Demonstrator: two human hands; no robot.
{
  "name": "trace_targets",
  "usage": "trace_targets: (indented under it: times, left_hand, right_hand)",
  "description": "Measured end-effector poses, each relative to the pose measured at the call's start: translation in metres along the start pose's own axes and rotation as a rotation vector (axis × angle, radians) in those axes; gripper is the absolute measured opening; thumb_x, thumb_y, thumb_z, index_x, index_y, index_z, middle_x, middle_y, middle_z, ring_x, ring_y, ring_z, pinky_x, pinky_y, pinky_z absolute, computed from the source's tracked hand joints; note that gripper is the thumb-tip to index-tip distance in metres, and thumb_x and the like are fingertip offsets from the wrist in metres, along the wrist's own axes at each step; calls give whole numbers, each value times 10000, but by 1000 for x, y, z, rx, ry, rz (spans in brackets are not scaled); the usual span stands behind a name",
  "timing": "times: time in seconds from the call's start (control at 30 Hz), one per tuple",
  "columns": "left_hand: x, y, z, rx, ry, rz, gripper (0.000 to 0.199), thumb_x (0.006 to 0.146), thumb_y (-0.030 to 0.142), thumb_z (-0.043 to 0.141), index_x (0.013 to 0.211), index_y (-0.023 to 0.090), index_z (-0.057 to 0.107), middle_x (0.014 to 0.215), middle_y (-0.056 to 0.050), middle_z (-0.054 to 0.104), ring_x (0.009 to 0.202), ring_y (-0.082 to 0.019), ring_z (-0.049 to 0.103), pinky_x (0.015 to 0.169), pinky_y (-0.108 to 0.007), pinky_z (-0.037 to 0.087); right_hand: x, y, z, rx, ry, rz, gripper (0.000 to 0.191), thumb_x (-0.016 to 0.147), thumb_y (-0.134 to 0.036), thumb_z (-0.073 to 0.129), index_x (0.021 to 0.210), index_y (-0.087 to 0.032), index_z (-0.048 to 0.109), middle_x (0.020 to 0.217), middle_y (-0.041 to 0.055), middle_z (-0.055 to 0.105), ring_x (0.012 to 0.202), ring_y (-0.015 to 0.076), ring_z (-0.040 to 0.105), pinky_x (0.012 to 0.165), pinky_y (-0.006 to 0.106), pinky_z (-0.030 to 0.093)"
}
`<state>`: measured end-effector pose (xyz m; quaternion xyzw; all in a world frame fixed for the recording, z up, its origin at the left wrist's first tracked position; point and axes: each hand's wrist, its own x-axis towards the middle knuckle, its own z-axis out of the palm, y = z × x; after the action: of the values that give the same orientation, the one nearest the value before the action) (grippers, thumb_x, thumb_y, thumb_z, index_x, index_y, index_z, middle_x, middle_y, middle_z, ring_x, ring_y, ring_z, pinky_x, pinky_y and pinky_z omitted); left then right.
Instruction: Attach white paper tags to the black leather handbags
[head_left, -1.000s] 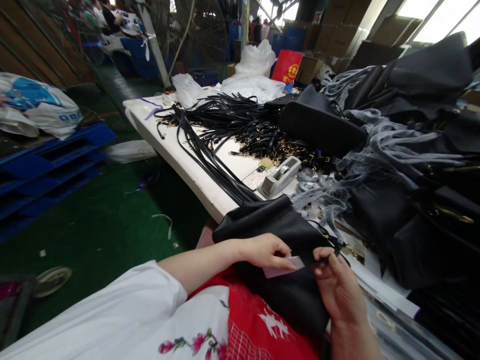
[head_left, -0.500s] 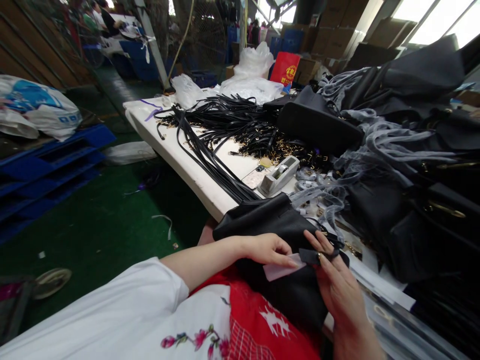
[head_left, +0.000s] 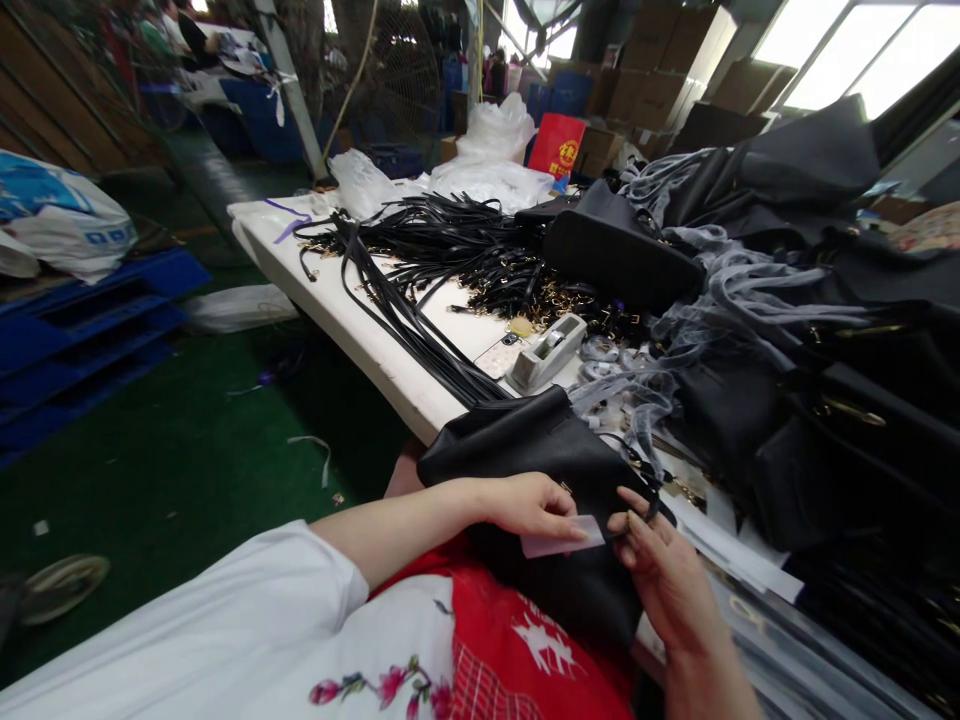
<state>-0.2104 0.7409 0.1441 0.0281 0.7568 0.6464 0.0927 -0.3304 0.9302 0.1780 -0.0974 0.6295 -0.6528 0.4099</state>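
A black bag (head_left: 525,435) lies across my lap against the table's near edge. Between the thumb and curled fingers of my left hand (head_left: 536,508) is a translucent pinkish strip (head_left: 562,538), held over the bag's side. My right hand (head_left: 651,545) is closed on a small black strap (head_left: 651,500) at the bag's right end, its fingertips near the tip of the pinkish strip. Small gold hardware shows on the bag between the hands.
On the white table (head_left: 352,335) lie black straps (head_left: 442,240), a tape dispenser (head_left: 551,352) and a phone (head_left: 499,355). Black bags (head_left: 750,430) with clear tubing are heaped at the right. Blue pallets (head_left: 90,330) stand at the left.
The black strap's flat end, visible earlier beside the pinkish strip, has turned and is now mostly hidden by my right fingers. My right fingers have bent inward. The view has shifted slightly.
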Motion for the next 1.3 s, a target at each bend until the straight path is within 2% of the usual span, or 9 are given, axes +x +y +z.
trace_targets:
  times: [0.17,0.3,0.4,0.5,0.67,0.83,0.93,1.03,1.3]
  left_hand:
    - [0,-1,1,31,-5,31,524,842,653,546,683,153,552,606,43,443,548,-74,389,493,-213,281]
    - [-1,0,0,13,-17,15,524,842,660,540,708,154,569,620,40,463,564,-79,406,504,-210,299]
    - [-1,1,1,6,-15,-2,517,844,650,548,728,149,591,628,38,471,575,-81,415,510,-211,300]
    - [0,2,1,12,-2,15,495,854,620,557,726,143,600,628,37,478,582,-82,415,517,-214,295]
    - [4,3,0,59,13,68,440,884,540,552,687,147,565,601,46,457,561,-74,396,517,-215,282]
    - [6,1,-1,108,22,78,449,895,540,535,691,143,581,590,47,439,543,-72,372,500,-219,262]
    - [7,-1,0,113,41,96,465,890,568,536,740,136,621,617,37,478,562,-77,398,516,-212,286]
    - [8,-1,1,169,101,152,443,885,556,560,790,134,651,692,11,556,622,-87,461,571,-204,322]
    - [7,4,2,287,177,190,394,908,491,563,787,129,663,715,-5,596,636,-90,498,583,-202,330]
  right_hand:
    - [-4,7,-1,-105,65,70,377,657,-415,838,899,-193,653,614,-44,599,389,22,296,382,166,251]
    - [-4,9,-1,-214,80,-9,326,649,-446,821,764,-206,632,638,-31,593,530,106,489,494,216,398]
    - [-1,9,0,-422,108,-70,364,704,-524,751,887,-219,674,782,16,653,709,184,569,559,261,431]
    - [0,11,1,-520,147,-68,458,774,-594,656,1059,-236,658,753,-3,622,704,180,542,555,260,403]
    - [-1,13,3,-297,194,-103,527,876,-648,447,1001,-195,687,626,-32,494,551,120,399,485,242,322]
    - [-2,10,3,-92,168,-76,375,759,-523,702,921,-187,676,750,11,641,641,142,564,556,241,448]
    - [-3,6,3,-51,219,-96,336,697,-457,803,813,-191,634,615,-33,594,481,82,499,445,187,377]
    - [-4,4,5,1,286,-159,359,667,-444,834,777,-186,609,537,-74,526,418,40,442,405,144,330]
    - [-3,5,9,100,339,-233,343,657,-398,849,812,-198,618,630,-59,615,485,60,543,469,155,446]
